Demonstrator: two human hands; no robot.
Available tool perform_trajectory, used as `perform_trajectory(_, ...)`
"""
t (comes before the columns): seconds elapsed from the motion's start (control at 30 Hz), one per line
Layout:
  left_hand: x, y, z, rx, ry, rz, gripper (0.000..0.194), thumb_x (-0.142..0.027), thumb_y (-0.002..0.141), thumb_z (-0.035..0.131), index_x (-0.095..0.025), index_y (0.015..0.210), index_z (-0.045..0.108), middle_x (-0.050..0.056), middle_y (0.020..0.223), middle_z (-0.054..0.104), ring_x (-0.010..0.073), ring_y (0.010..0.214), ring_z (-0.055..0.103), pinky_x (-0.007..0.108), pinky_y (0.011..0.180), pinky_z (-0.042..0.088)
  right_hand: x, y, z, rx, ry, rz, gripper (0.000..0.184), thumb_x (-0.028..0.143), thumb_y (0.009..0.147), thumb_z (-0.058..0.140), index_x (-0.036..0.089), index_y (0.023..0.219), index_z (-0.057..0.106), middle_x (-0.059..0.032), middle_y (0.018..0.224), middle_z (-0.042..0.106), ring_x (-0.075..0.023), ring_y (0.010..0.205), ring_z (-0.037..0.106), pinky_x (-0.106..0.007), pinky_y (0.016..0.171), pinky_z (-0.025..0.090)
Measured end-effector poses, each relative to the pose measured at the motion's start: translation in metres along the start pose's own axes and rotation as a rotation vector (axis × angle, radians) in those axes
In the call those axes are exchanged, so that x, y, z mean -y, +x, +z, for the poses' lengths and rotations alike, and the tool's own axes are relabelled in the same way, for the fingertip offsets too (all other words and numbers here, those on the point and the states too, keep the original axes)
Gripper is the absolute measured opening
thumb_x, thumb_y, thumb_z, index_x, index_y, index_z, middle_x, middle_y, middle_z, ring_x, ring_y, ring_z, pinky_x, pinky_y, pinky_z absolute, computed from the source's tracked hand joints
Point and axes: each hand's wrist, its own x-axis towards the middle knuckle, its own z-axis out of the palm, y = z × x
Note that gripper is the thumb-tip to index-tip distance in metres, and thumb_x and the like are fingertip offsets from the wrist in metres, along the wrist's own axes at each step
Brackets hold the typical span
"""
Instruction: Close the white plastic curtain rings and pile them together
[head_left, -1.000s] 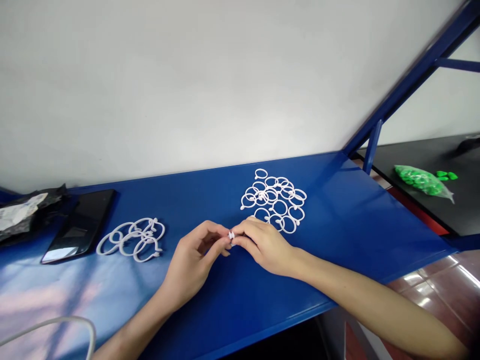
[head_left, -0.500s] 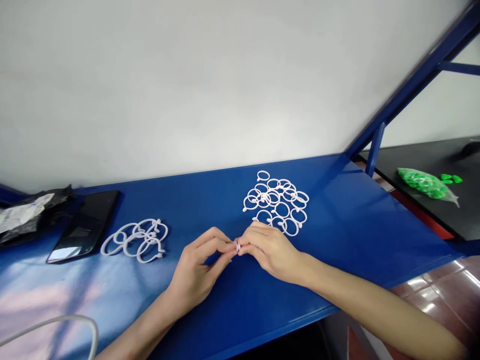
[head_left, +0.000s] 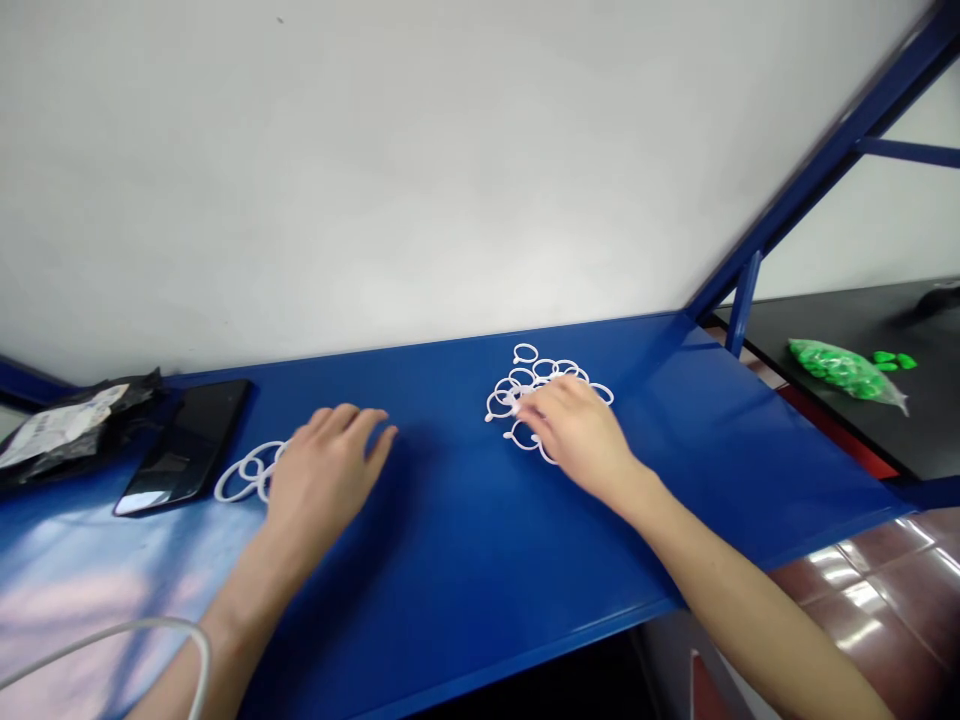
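Observation:
My right hand (head_left: 581, 430) is over the right-hand group of thin white plastic rings (head_left: 523, 351), its fingers closed around a white ring whose small knob (head_left: 516, 408) shows at the fingertips. The hand covers much of that group, so the rest of the held ring is hidden. My left hand (head_left: 326, 465) hovers beside the left group of white rings (head_left: 238, 482), palm down, thumb and fingers apart with nothing between them. Its back hides part of those looped, overlapping rings.
A black phone (head_left: 180, 445) lies left of the rings, beside a black plastic package (head_left: 75, 430). A white cable (head_left: 112, 628) curves across the lower left. The blue table (head_left: 465, 560) meets a pale wall. On a black surface at right sits a bag of green pieces (head_left: 844, 370).
My hands, which met over the table's middle pinching a white piece, have parted. The left moved left and opened. The right moved up and right onto the right ring group.

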Motion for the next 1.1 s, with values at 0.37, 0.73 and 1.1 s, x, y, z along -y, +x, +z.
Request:
perform_trajectory(0.37,0.018,0.003,0.012,0.185,0.248,0.001,0.038,-0.024,0.1,0.039,-0.015,0.123,0.067,0.017,0.1,0.078,0.0371,0.101,0.066,0.044,0.079,0.044,-0.052,-0.004,-0.033,0.22,-0.244,0.23,0.019,0.016,0.096,0.058,0.018,0.093,0.077,-0.0095,0.093,0.075,-0.029,0.091,0.057,-0.042,0.079,0.048)
perform_trajectory(0.73,0.001,0.002,0.005,0.058,0.049,-0.117,0.031,-0.023,0.095,0.04,-0.014,0.114,0.063,0.014,0.104,0.07,0.0326,0.103,0.065,0.04,0.079,0.048,-0.046,-0.005,-0.03,0.27,-0.273,0.247,0.024,0.014,0.094,0.052,0.017,0.095,0.075,-0.0105,0.094,0.074,-0.0291,0.09,0.061,-0.044,0.078,0.048)
perform_trajectory(1.1,-0.014,0.001,-0.018,0.029,-0.53,-0.324,0.018,-0.037,0.085,0.056,-0.023,0.086,0.068,0.002,0.074,0.069,0.0189,0.063,0.063,0.03,0.06,0.045,0.02,-0.003,0.009,0.12,0.07,-0.049,0.024,0.024,0.102,0.054,0.017,0.12,0.07,-0.0119,0.113,0.072,-0.0283,0.105,0.062,-0.047,0.095,0.052)
